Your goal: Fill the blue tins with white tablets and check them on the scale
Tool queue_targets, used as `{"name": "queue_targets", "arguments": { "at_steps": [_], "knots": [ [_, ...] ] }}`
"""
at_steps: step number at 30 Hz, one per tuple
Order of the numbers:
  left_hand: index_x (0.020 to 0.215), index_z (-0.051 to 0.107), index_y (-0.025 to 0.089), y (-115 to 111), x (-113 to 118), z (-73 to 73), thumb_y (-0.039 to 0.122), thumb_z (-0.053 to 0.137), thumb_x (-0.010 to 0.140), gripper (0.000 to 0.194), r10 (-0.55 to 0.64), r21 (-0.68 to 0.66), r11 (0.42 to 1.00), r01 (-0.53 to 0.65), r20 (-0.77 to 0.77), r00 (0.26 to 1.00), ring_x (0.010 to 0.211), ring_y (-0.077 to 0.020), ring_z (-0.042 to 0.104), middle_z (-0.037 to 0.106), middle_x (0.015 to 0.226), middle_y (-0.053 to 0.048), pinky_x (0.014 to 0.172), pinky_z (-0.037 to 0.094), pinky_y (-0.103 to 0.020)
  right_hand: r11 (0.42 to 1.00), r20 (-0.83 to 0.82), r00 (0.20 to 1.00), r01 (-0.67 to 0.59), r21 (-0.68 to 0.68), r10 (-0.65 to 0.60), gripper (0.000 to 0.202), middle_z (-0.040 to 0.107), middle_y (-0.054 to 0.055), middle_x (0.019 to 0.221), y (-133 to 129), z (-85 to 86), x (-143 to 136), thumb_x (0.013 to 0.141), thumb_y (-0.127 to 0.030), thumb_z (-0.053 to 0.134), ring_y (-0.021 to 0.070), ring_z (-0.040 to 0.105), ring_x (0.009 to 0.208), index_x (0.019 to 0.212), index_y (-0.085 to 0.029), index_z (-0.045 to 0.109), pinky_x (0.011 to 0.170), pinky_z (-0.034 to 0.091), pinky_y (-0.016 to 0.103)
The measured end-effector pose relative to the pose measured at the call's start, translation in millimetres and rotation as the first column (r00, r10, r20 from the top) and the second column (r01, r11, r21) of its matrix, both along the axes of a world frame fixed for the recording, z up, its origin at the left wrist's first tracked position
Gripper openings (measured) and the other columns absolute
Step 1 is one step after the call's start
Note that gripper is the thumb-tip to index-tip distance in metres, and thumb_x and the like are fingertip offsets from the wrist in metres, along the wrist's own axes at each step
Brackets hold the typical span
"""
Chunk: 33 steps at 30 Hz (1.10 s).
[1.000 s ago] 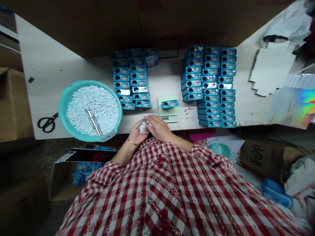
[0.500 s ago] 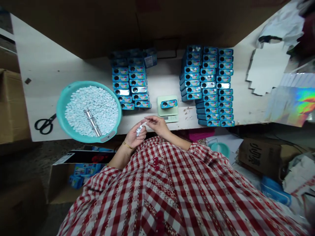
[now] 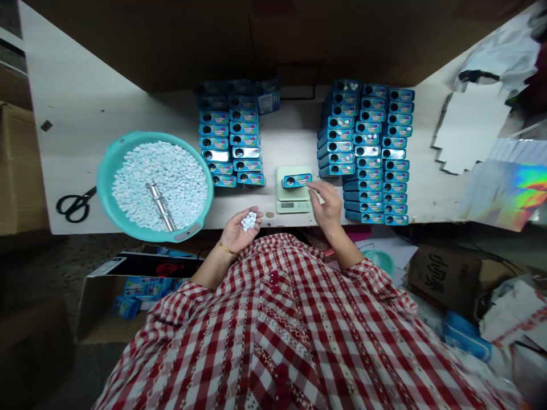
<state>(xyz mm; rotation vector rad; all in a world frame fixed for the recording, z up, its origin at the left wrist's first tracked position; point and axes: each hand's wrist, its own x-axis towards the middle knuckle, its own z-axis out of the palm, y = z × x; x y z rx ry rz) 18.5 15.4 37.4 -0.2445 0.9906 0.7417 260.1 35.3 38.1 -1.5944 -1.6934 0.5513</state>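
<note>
My left hand (image 3: 241, 230) is turned palm up near the table's front edge, cupped around a small heap of white candies (image 3: 248, 221). Beside the kitchen scale (image 3: 294, 204), my right hand (image 3: 328, 206) has its thumb and forefinger apart, the fingertips at the right end of a blue tin (image 3: 298, 180). That tin rests on the scale's pale platform, a dark round opening at its left end. I see nothing in the right fingers. To the left stands a turquoise basin (image 3: 105, 182) full of similar white candies, with a shiny metal cylinder (image 3: 160, 206) lying on them.
Blue tins (image 3: 248, 128) stand in two columns behind the scale's left side. More tins (image 3: 370, 162) fill three columns at right, some with candies on top. Black scissors (image 3: 76, 206) lie left of the basin. A large cardboard box (image 3: 205, 45) overhangs the back.
My right hand has moved from beside my left hand over to the tin on the scale. The left hand has opened out flatter, showing more of the candies. The view has shifted slightly.
</note>
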Motion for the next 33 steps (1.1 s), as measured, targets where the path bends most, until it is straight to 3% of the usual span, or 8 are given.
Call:
{"name": "queue_targets", "arguments": {
  "at_steps": [3,5,9,15,21,27,30,33],
  "knots": [
    [0.085,0.063,0.011,-3.9,0.5,-4.1,0.012,0.049,0.084,0.014,-0.024,0.025,0.999,0.024,0.001,1.000,0.052,-0.0070,0.053,0.060,0.066,-0.004,0.042,0.039,-0.014,0.989,-0.048,0.989,0.143,0.047,-0.141,0.028,0.065,0.008,0.096,0.0,0.2,11.5,0.091,-0.033,0.042,0.0205,0.060,0.094,0.101,-0.021,0.065,0.086,0.049,0.039],
    [0.086,0.063,0.010,-4.5,1.3,-5.5,0.012,0.049,0.084,0.014,-0.039,0.044,0.998,0.040,-0.004,0.999,0.049,-0.0056,0.049,0.057,0.063,-0.002,0.039,0.034,-0.013,0.988,-0.033,0.990,0.142,0.062,-0.140,0.028,0.064,0.008,0.099,5.5,-1.9,16.6,0.090,-0.035,0.044,0.0205,0.059,0.096,0.105,-0.021,0.063,0.085,0.049,0.039],
    [0.089,0.062,0.009,-2.4,-0.1,-6.2,0.012,0.045,0.086,0.017,-0.039,0.052,0.998,0.041,-0.032,0.999,0.050,-0.0053,0.048,0.056,0.063,-0.002,0.039,0.033,-0.012,0.999,0.147,0.988,-0.044,-0.032,0.048,0.044,0.055,0.011,0.122,20.9,-10.7,19.1,0.085,-0.040,0.054,0.0248,0.049,0.115,0.124,-0.021,0.051,0.096,0.043,0.045],
    [0.089,0.062,0.010,0.6,-14.1,-9.0,0.012,0.045,0.086,0.017,0.014,0.031,0.999,-0.012,-0.068,0.998,0.049,-0.0048,0.047,0.055,0.064,-0.002,0.038,0.031,-0.012,0.936,0.353,0.884,-0.213,-0.281,0.307,0.065,0.039,0.012,0.140,37.6,-24.9,19.6,0.079,-0.030,0.061,0.0309,0.037,0.125,0.138,-0.021,0.035,0.098,0.038,0.051],
    [0.088,0.061,0.011,2.2,-27.8,-8.8,0.011,0.048,0.085,0.013,0.091,-0.007,0.996,-0.092,-0.090,0.992,0.049,-0.0044,0.046,0.053,0.064,-0.001,0.037,0.031,-0.011,0.899,0.369,0.832,-0.309,-0.310,0.413,0.036,0.058,0.012,0.114,55.1,-27.5,18.5,0.083,-0.018,0.051,0.0259,0.051,0.105,0.119,-0.015,0.054,0.092,0.043,0.040],
    [0.090,0.059,0.011,2.9,-40.3,-6.7,0.010,0.047,0.085,0.013,0.175,-0.010,0.984,-0.177,-0.110,0.979,0.049,-0.0042,0.047,0.052,0.066,0.000,0.037,0.032,-0.011,0.960,0.386,0.885,-0.198,-0.197,0.262,0.039,0.056,0.013,0.118,157.8,-40.6,-14.6,0.084,-0.020,0.048,0.0274,0.049,0.106,0.122,-0.015,0.051,0.091,0.043,0.042],
    [0.091,0.058,0.010,1.5,-43.8,-7.0,0.010,0.043,0.087,0.016,0.204,-0.012,0.978,-0.207,-0.131,0.970,0.049,-0.0045,0.047,0.052,0.066,-0.001,0.037,0.032,-0.011,0.964,0.383,0.905,-0.092,-0.251,0.186,0.044,0.054,0.015,0.123,218.4,-56.1,-40.1,0.081,-0.016,0.048,0.0285,0.050,0.108,0.124,-0.014,0.051,0.092,0.044,0.044],
    [0.091,0.058,0.010,0.9,-44.8,-7.1,0.011,0.040,0.088,0.018,0.213,-0.010,0.976,-0.216,-0.143,0.967,0.050,-0.0046,0.047,0.052,0.066,-0.001,0.037,0.033,-0.012,0.952,0.310,0.931,-0.102,-0.290,0.194,0.049,0.048,0.012,0.133,248.6,-68.6,-51.2,0.080,-0.012,0.044,0.0250,0.048,0.116,0.128,-0.017,0.049,0.096,0.043,0.040]
  ]
}}
